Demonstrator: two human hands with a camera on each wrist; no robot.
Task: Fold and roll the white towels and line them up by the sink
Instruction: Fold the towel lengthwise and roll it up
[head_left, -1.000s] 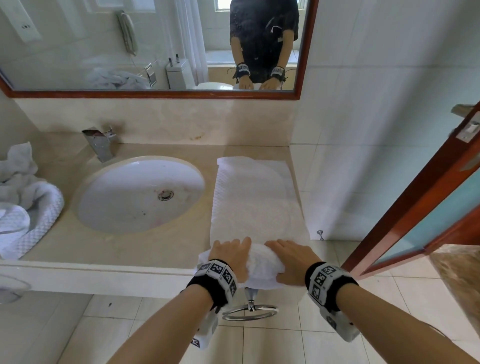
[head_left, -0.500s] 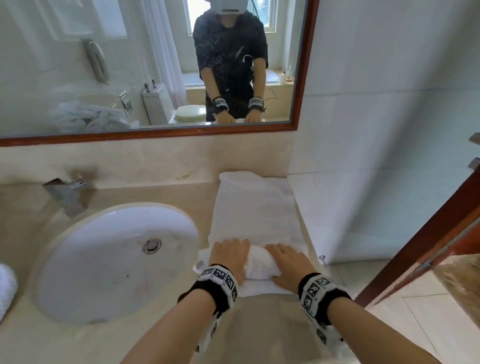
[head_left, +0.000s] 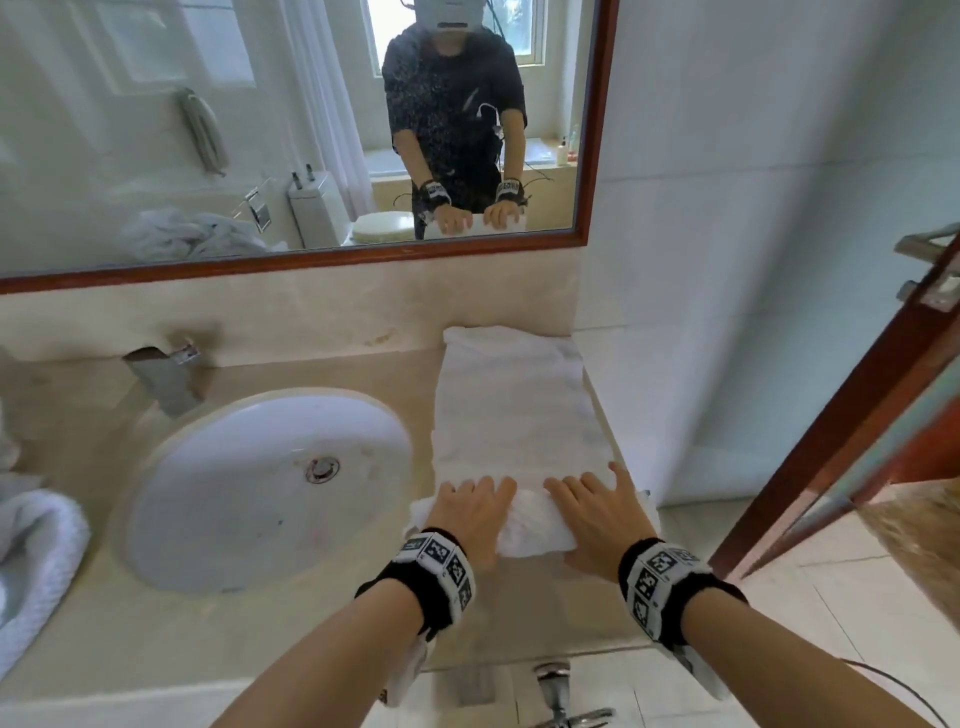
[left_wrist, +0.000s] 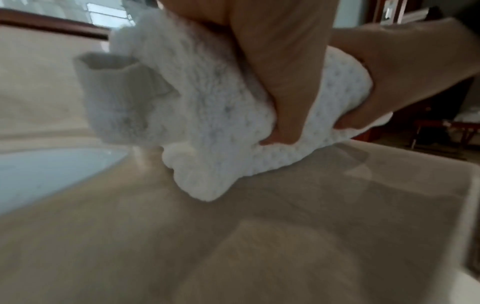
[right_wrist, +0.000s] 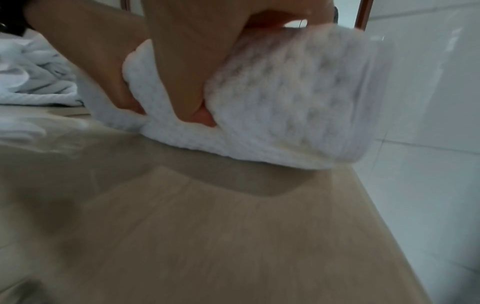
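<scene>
A white towel (head_left: 509, 405) lies as a long folded strip on the beige counter (head_left: 260, 639) right of the sink (head_left: 156, 519), its far end at the back wall. Its near end is wound into a thick roll (head_left: 530, 519). My left hand (head_left: 470, 512) lies over the roll's left part and my right hand (head_left: 592, 512) over its right part, fingers across the top. The wrist views show the roll (left_wrist: 207, 123) (right_wrist: 285, 102) gripped, with each thumb (left_wrist: 280, 82) (right_wrist: 187, 72) tucked against its near side.
A heap of loose white towels (head_left: 36, 551) sits at the counter's left end. The faucet (head_left: 161, 379) stands behind the sink, below the mirror (head_left: 260, 130). A tiled wall (head_left: 753, 312) borders the towel's right edge. A wooden door (head_left: 857, 441) stands open at right.
Both hands have rolled the towel away from the counter's front edge toward the back wall. The roll is thicker and the flat strip shorter. The head view has tilted up.
</scene>
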